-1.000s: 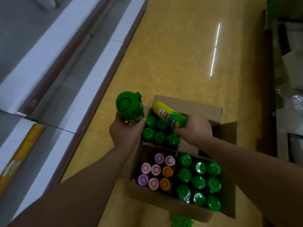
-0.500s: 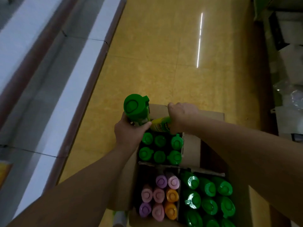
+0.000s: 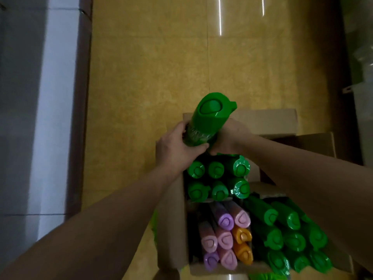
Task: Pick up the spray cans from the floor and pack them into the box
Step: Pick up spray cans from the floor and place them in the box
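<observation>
Head camera view: a person's left hand (image 3: 177,150) and right hand (image 3: 228,138) both clasp a green spray can (image 3: 207,120), held tilted above the far-left corner of the cardboard box (image 3: 171,219). Six green cans (image 3: 218,180) already stand just beneath it. Lowered at this tilt, the can could catch on their caps or the box's far wall and jam, or topple onto the floor (image 3: 151,77).
</observation>
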`<state>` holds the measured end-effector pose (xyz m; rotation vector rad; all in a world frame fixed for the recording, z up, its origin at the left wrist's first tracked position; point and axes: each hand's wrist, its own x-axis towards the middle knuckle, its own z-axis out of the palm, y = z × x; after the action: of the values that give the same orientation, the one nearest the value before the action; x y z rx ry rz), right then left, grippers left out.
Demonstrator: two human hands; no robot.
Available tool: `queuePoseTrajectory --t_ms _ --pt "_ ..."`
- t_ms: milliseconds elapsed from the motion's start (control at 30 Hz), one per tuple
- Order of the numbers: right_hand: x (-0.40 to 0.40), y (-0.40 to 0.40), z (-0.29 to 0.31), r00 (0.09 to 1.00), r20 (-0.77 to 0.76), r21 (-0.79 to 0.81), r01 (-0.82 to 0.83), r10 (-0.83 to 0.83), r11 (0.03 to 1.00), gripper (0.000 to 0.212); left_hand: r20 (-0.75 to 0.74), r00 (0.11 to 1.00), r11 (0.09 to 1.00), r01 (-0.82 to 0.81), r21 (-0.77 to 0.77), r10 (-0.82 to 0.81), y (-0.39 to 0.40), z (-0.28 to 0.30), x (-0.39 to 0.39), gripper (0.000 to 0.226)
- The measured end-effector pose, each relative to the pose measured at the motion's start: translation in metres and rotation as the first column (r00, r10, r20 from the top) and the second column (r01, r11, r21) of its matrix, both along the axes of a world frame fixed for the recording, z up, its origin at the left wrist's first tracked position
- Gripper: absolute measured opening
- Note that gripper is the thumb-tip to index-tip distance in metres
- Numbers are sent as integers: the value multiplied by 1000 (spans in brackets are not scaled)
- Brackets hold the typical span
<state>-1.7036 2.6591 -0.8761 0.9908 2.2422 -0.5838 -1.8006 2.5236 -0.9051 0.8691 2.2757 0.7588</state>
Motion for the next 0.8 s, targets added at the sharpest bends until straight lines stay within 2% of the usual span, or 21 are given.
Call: queuePoseTrajectory --t_ms 100,233,433,600,700,800 --pt "0 -6 -9 999 14 -2 51 -51 999 61 15 999 999 34 -25 -34 -2 -2 -1 72" --pt "0 -12 -8 995 86 8 52 -52 999 49 57 998 999 32 -10 -31 -11 0 1 66" --pt "6 -12 -18 976 27 2 217 -217 976 53 82 994 997 74 -4 -73 3 -5 -1 72" --pt "19 -15 -17 994 69 13 79 -79 997 40 63 995 997 75 0 -75 -9 -14 14 66" --pt "20 -21 -18 999 10 15 37 -37 999 21 100 985 990 141 -5 -140 -18 -28 13 71" --pt "20 -23 -29 1000 -16 39 19 -18 999 25 129 975 981 186 -47 -179 -15 -39 10 80"
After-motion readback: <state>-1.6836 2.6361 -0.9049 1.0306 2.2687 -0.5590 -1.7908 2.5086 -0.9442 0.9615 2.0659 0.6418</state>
